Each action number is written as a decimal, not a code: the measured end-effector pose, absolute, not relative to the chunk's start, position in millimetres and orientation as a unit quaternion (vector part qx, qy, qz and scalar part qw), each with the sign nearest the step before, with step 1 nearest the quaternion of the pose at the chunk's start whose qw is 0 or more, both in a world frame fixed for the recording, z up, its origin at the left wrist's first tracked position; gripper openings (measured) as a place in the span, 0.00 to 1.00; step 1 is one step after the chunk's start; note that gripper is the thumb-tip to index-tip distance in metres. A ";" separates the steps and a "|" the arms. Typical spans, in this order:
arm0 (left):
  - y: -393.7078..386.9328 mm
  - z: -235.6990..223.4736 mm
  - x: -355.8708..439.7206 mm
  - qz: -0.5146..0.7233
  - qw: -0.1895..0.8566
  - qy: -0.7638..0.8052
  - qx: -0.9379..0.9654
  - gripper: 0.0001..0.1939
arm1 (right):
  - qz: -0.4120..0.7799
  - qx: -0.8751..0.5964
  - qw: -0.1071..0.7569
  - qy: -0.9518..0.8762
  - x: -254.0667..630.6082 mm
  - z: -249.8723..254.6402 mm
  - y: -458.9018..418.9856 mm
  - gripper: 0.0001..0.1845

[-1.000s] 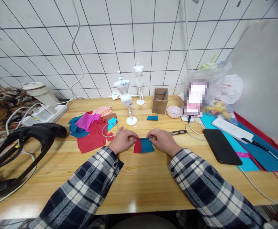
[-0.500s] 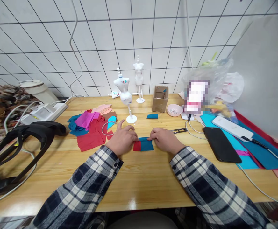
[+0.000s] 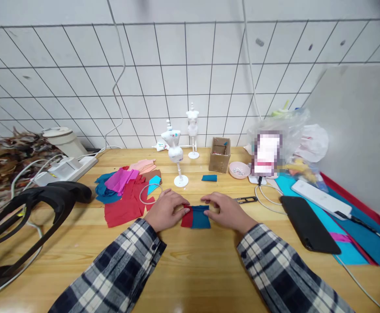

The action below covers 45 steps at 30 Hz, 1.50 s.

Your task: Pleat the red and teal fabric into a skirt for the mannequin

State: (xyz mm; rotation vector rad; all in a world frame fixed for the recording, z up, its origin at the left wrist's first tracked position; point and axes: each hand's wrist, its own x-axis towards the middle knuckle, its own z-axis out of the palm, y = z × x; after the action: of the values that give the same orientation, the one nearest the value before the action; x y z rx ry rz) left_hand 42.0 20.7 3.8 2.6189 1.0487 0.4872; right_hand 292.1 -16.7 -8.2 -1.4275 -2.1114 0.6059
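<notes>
A small piece of fabric (image 3: 200, 221), red at its left and teal over the rest, lies on the table in front of me with folds along its far edge. My left hand (image 3: 170, 208) is at its left end, thumb and fingertips closed on the red far corner. At the right end is my right hand (image 3: 229, 211), its thumb and forefinger apart at the teal edge, with a gap between them. Beyond the hands lies a separate small teal fabric strip (image 3: 209, 178). Black thread snips (image 3: 247, 200) rest beside my right hand.
Fabric scraps (image 3: 124, 202) and a cable loop lie left. White mini dress forms (image 3: 175, 152), a cardboard box (image 3: 219, 161) and a pink bowl (image 3: 239, 175) stand behind. Right are a lit phone (image 3: 266, 152), a black phone (image 3: 309, 224) and a white power bank (image 3: 320, 199). A black headset (image 3: 55, 204) sits left.
The view has tilted up, so everything sits lower in the picture. My right hand's fingers have parted from the fabric's far edge. The left hand remains at the red end.
</notes>
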 end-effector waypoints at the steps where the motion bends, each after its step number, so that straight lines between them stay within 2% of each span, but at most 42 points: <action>1: 21.7 2.2 41.3 0.175 0.136 0.368 0.903 0.13 | 0.214 -0.523 0.252 -0.786 290.7 -7.3 -16.8 0.22; 7: 24.6 -6.1 41.3 0.173 0.121 0.385 0.898 0.17 | 0.198 -0.530 0.227 -0.793 285.8 -6.4 -15.5 0.15; 10: 23.7 -5.9 42.6 0.160 0.110 0.390 0.900 0.11 | 0.181 -0.536 0.220 -0.795 284.7 -7.8 -15.8 0.17; 15: 20.4 -5.9 49.6 0.159 0.092 0.400 0.898 0.11 | 0.187 -0.551 0.220 -0.783 280.6 -13.0 -14.3 0.08; 20: 21.2 -1.3 50.0 0.180 0.084 0.423 0.884 0.12 | 0.191 -0.559 0.238 -0.771 278.8 -15.9 -13.1 0.08; 25: 41.6 13.9 -9.7 0.231 0.053 0.497 0.835 0.15 | 0.208 -0.553 0.293 -0.751 285.3 -15.3 -11.6 0.11; 28: 50.0 16.6 -45.7 0.176 0.036 0.512 0.840 0.12 | 0.227 -0.571 0.353 -0.705 291.7 -18.1 -7.4 0.12; 31: 47.5 15.5 -52.6 0.101 0.042 0.520 0.847 0.14 | 0.241 -0.590 0.384 -0.668 295.3 -22.2 -3.4 0.13; 37: 40.0 16.2 -38.8 0.086 0.074 0.540 0.834 0.07 | 0.239 -0.591 0.368 -0.677 294.1 -23.4 -4.2 0.12; 45: 41.7 9.9 -40.5 0.129 0.124 0.571 0.801 0.15 | 0.237 -0.596 0.354 -0.681 293.9 -23.7 -4.8 0.14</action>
State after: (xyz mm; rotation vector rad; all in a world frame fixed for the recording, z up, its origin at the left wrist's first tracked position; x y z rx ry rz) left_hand -40.5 41.7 9.9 2.3362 1.6655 0.3772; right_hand 293.9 -4.8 -23.7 -1.5400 -1.7590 0.6128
